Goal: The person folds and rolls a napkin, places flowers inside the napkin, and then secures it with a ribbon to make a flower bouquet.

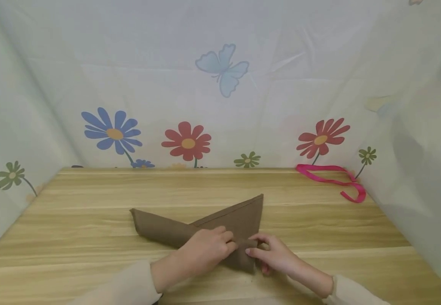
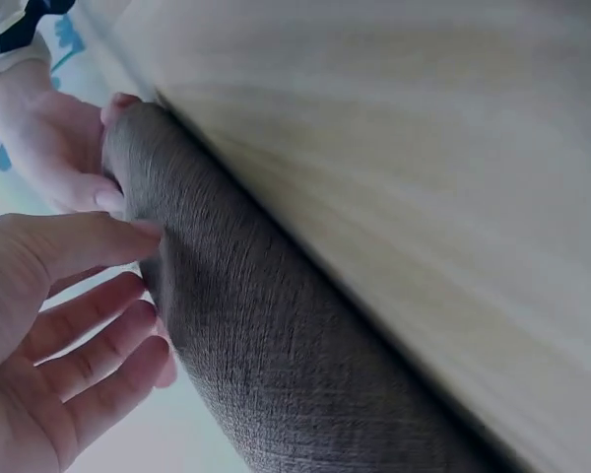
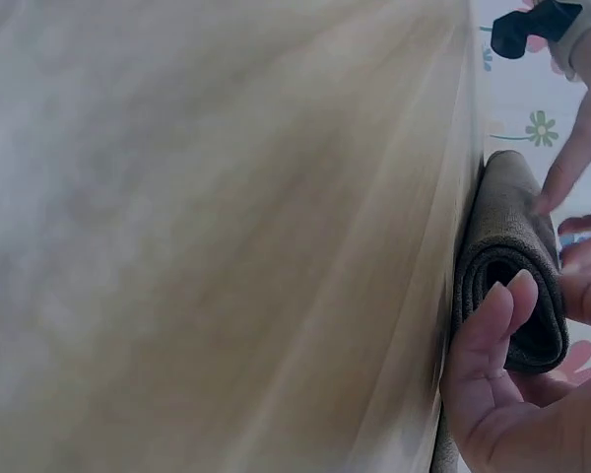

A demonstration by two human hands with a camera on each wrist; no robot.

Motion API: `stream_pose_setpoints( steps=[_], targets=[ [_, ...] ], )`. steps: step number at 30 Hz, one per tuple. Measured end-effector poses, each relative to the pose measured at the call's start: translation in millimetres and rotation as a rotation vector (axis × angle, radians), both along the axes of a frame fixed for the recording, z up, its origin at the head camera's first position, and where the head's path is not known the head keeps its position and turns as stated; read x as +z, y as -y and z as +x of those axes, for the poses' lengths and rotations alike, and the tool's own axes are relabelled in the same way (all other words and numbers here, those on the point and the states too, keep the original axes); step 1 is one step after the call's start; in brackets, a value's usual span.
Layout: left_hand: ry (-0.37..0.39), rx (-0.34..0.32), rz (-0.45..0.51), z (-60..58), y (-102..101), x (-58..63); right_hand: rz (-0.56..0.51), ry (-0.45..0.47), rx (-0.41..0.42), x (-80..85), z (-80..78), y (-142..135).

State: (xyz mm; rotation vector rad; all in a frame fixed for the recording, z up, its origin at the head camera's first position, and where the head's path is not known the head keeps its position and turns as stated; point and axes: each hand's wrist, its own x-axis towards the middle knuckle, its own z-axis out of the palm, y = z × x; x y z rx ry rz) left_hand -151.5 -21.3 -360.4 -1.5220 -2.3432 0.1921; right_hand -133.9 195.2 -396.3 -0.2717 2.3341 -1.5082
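Note:
A brown woven cloth lies on the wooden table, partly rolled along its near side, with two pointed corners spreading left and up. My left hand pinches the middle of the roll; in the left wrist view its thumb lies on the cloth and the tip of the index finger is hidden behind it. At the roll's right end my right hand grips the cloth between thumb and fingers. The right wrist view shows that end as a layered spiral, with fingertips at its opening.
A bright pink ribbon lies loosely curved at the table's back right. The wooden table meets a white curtain printed with flowers and a butterfly at the back and sides.

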Motion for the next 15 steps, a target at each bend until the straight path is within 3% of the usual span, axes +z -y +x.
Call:
stream_pose_setpoints(
  steps=[15],
  targets=[
    [0.041, 0.027, -0.040, 1.9, 3, -15.1, 0.028, -0.123, -0.014, -1.3, 0.4, 2]
  ],
)
